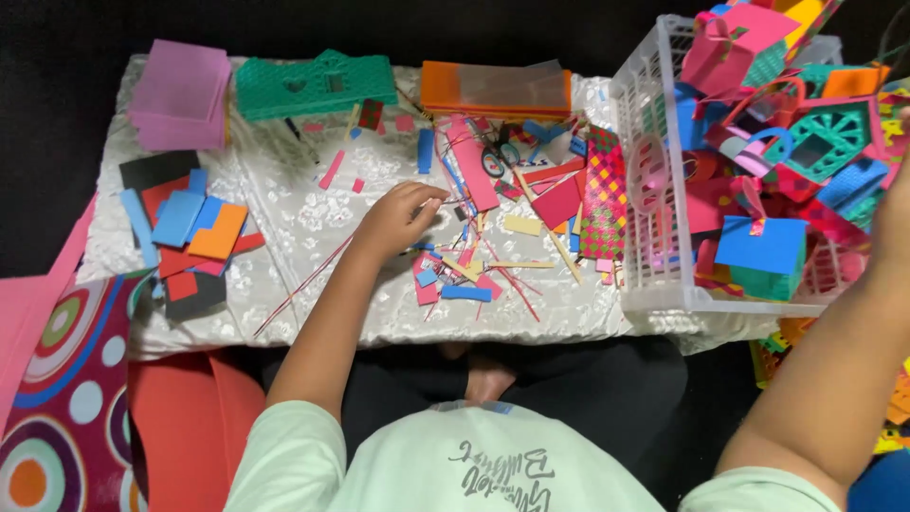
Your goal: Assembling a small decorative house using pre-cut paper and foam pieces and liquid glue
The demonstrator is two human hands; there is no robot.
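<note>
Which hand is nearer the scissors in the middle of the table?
Left. The left hand rests on the table just left of the scissors, among foam scraps. The right hand is far right, beyond the white basket.

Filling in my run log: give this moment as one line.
left hand: over foam scraps, grip unclear | right hand: at white basket, mostly cut off | scissors: on table

Foam scraps (464,270): small flat strips and offcuts, pink, blue, yellow, red; loosely heaped on the table at frame centre, just right of the left hand (398,220).
Basket (654,190): white slotted plastic, upper right of frame, filled with coloured foam cut-outs; right hand (896,213) at its right edge.
</note>
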